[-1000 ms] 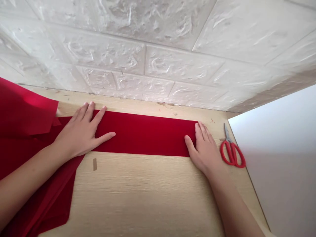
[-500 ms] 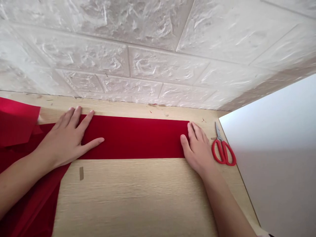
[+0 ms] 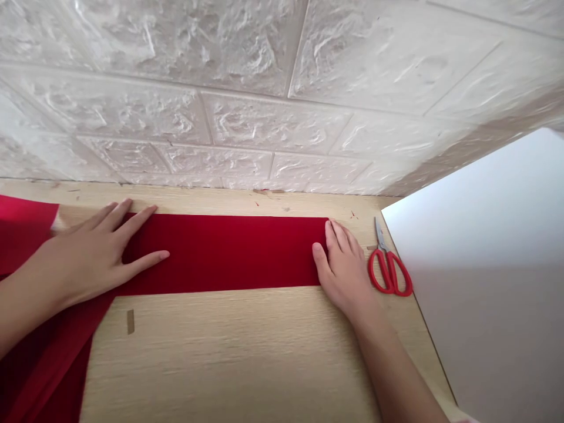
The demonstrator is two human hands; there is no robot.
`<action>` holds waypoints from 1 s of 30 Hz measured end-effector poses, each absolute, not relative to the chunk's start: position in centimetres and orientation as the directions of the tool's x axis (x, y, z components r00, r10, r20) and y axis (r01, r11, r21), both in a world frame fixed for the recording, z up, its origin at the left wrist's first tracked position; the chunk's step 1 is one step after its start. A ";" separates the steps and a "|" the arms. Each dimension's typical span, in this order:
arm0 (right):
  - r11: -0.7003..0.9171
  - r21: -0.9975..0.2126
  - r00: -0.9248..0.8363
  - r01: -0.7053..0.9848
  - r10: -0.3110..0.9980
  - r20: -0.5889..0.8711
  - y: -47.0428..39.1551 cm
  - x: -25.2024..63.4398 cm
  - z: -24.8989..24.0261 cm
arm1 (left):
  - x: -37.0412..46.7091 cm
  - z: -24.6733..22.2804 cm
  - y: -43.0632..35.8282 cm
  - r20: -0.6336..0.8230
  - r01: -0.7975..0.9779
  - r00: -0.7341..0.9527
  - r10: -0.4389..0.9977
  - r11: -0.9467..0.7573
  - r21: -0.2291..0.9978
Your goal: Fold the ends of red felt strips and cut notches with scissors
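A strip of deep red velvet-like fabric point(image 3: 229, 249) lies flat across the light wooden table. My left hand point(image 3: 97, 249) rests palm down on its left part, fingers spread and thumb pointing right. At the strip's right end, my right hand point(image 3: 346, 267) lies over the edge with fingers stretched out and thumb apart. Neither hand grips anything. More of the red cloth point(image 3: 48, 370) hangs in folds under my left forearm and off the table's lower left side.
Red-handled scissors point(image 3: 390, 271) lie to the right of my right hand, beside a smooth white panel point(image 3: 480, 282). A white brick-patterned wall point(image 3: 238, 120) rises behind the table point(image 3: 229, 346). A brown tape piece point(image 3: 130, 321) and red scraps dot the wood.
The whole view has shifted, so things appear slightly farther left and a little lower. Both hands keep about the same places on the fabric.
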State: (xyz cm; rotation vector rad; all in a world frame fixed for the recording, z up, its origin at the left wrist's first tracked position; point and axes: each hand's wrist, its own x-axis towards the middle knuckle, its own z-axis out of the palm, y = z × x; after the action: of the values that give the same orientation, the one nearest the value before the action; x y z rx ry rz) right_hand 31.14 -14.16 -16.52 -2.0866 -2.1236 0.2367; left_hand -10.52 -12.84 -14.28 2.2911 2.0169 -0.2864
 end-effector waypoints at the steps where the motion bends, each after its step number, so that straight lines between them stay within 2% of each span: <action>1: 0.013 -0.211 -0.015 0.977 1.000 -0.009 -14.1 31.1 -16.4 | -10.4 -14.4 -13.0 -0.201 0.989 0.113 0.973 -0.129 -0.069; 11: 0.011 -0.174 -0.014 0.985 1.000 -0.016 -14.1 30.9 -16.3 | -10.5 -14.9 -13.4 -0.215 0.990 0.099 0.972 -0.117 -0.075; 17: 0.032 -0.204 -0.027 0.979 0.999 0.029 -14.2 31.0 -16.7 | -10.5 -14.8 -13.4 -0.208 0.990 0.098 0.973 -0.117 -0.080; 25: 0.022 -0.187 -0.020 0.982 1.000 0.010 -14.2 30.9 -16.6 | -10.4 -15.2 -13.5 -0.180 0.989 0.124 0.976 -0.135 -0.052; 30: -0.005 -0.135 -0.002 0.991 0.999 -0.052 -14.1 30.7 -16.3 | -10.3 -15.1 -13.5 -0.179 0.989 0.131 0.975 -0.141 -0.044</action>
State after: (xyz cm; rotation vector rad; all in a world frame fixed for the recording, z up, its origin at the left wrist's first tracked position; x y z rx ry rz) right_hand 30.72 -14.09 -16.32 -2.1770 -2.1732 0.2041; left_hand -10.27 -13.54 -15.15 2.2965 2.0011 -0.2519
